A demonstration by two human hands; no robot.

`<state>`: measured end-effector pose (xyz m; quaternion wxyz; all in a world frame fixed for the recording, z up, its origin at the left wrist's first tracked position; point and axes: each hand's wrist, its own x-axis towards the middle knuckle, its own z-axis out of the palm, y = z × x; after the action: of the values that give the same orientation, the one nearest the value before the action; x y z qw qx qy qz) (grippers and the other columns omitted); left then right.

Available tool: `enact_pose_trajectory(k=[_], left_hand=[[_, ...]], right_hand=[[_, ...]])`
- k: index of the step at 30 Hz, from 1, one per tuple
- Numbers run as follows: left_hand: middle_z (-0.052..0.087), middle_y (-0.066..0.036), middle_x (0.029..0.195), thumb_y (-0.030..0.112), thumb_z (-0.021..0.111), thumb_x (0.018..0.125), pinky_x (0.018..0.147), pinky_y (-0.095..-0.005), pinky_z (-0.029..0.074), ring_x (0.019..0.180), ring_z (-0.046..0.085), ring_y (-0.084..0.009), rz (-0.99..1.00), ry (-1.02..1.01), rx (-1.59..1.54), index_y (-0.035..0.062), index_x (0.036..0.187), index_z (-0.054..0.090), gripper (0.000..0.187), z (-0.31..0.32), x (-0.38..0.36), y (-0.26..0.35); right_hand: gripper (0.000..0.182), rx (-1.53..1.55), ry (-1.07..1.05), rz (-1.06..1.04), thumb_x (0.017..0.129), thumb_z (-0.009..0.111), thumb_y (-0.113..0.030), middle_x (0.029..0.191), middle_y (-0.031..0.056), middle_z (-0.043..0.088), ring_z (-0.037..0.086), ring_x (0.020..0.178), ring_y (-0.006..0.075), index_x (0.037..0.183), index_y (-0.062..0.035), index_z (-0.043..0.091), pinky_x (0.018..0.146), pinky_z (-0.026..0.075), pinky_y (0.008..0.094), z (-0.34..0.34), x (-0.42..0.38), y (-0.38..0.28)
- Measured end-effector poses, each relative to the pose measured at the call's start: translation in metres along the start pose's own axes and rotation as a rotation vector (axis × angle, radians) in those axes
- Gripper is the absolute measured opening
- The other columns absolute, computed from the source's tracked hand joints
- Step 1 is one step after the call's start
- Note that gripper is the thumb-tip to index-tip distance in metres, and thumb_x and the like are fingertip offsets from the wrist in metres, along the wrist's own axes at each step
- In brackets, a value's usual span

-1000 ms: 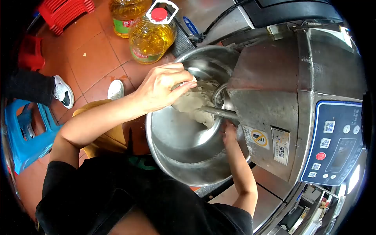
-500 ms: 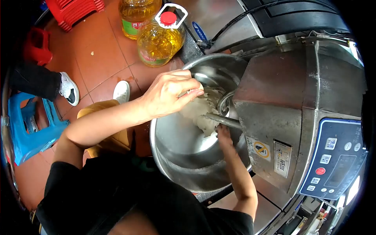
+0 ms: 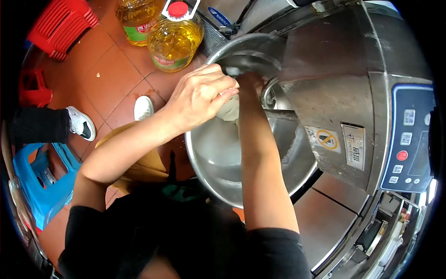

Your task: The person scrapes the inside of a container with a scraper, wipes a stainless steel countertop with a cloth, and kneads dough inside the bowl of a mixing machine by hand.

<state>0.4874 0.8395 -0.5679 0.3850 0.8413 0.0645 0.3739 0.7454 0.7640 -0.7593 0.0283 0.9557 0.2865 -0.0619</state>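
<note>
Pale dough (image 3: 229, 110) lies in the steel mixing bowl (image 3: 211, 179), partly hidden under my hands and beside the metal spiral hook (image 3: 269, 95). My left hand (image 3: 200, 95) is above the bowl's near-left rim, its fingers closed in a pinch with a small pale bit of dough showing at the tips. Deep at the back of the bowl is my right hand (image 3: 251, 83), its forearm crossing over the bowl; its fingers are in shadow and hidden, so their grip cannot be made out.
The mixer head (image 3: 334, 83) overhangs the bowl's right side, with a blue control panel (image 3: 409, 139). Two oil jugs, one a red-capped jug (image 3: 174, 42), stand on the tiled floor. A blue stool (image 3: 39, 181), red stools (image 3: 65, 28) and another person's shoe (image 3: 80, 123) are at left.
My right hand has moved from the bowl's near-right part to its back, past the hook. My left hand keeps its pinch above the bowl. The camera view has shifted.
</note>
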Motion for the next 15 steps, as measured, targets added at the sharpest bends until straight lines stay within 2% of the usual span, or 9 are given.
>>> enact_pose_trajectory(k=[3,8,11,15], left_hand=[[0.059,-0.011,0.072,0.004,0.066,0.079,0.061,-0.0358,0.046,0.068,0.057,-0.0255,0.053,-0.005,-0.014,-0.0022,0.083,0.065,0.008,0.0,-0.003,-0.005],[0.054,-0.009,0.07,0.001,0.069,0.074,0.059,-0.0357,0.045,0.066,0.055,-0.0253,0.038,0.12,-0.123,-0.0006,0.081,0.062,0.01,0.001,-0.006,-0.004],[0.052,-0.009,0.068,0.002,0.069,0.075,0.056,-0.0362,0.044,0.062,0.053,-0.0251,0.003,0.124,-0.122,0.0009,0.082,0.063,0.009,0.002,-0.004,-0.008],[0.054,-0.009,0.068,0.003,0.067,0.077,0.057,-0.0358,0.044,0.063,0.054,-0.0249,0.003,0.125,-0.109,0.0006,0.082,0.063,0.006,0.001,-0.002,-0.004]], right_hand=[[0.061,-0.004,0.002,0.078,0.084,0.059,-0.028,0.13,0.03,0.044,0.041,0.121,0.0443,0.131,0.006,0.04,0.1,0.035,0.0525,0.012,0.008,0.02],[0.063,-0.012,-0.01,0.107,0.084,0.059,-0.03,0.131,0.0298,0.043,0.04,0.122,0.0439,0.131,0.0061,0.04,0.101,0.034,0.0532,0.024,0.006,0.043],[0.063,-0.031,-0.011,0.064,0.084,0.059,-0.031,0.132,0.0297,0.042,0.039,0.123,0.0437,0.131,0.0062,0.04,0.101,0.033,0.0536,0.026,-0.004,0.047],[0.064,-0.089,-0.002,-0.115,0.084,0.059,-0.033,0.133,0.0296,0.042,0.038,0.125,0.0433,0.131,0.0063,0.041,0.102,0.032,0.0542,0.025,-0.043,0.026]])
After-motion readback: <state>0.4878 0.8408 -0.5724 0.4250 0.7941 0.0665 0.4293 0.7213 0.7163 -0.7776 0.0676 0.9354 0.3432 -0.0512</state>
